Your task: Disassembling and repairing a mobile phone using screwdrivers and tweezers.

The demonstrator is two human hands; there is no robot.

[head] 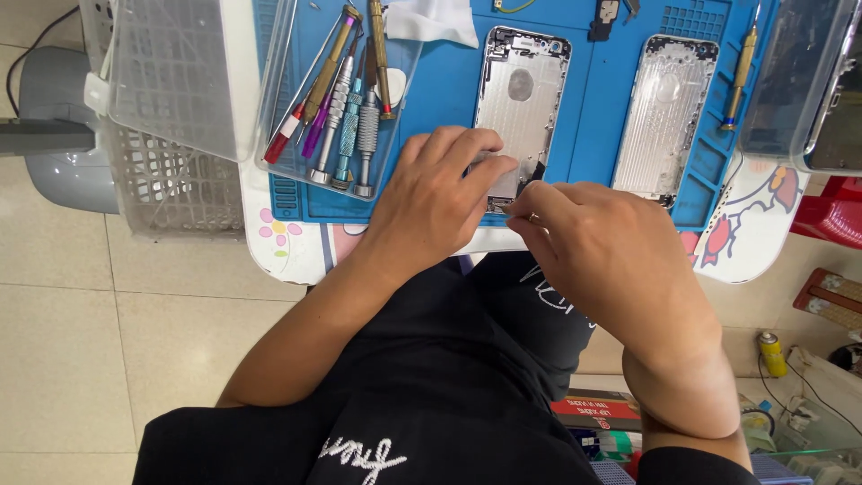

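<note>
Silver phone shell (519,99) on blue mat (593,117): left hand (440,193) pressing, right hand (597,247) fingers (521,208) pinching tiny part (501,207); fitting underway, needing careful alignment.

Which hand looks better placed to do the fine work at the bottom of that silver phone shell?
Probably the right hand: its pinched fingertips sit at the lower edge of the silver phone shell. The left hand lies flat over the shell, seemingly steadying it.

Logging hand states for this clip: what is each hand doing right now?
Left hand: fingers pressed on the silver phone housing, holding it down.
Right hand: fingertips pinched at the housing's lower edge; contents too small to tell.
</note>
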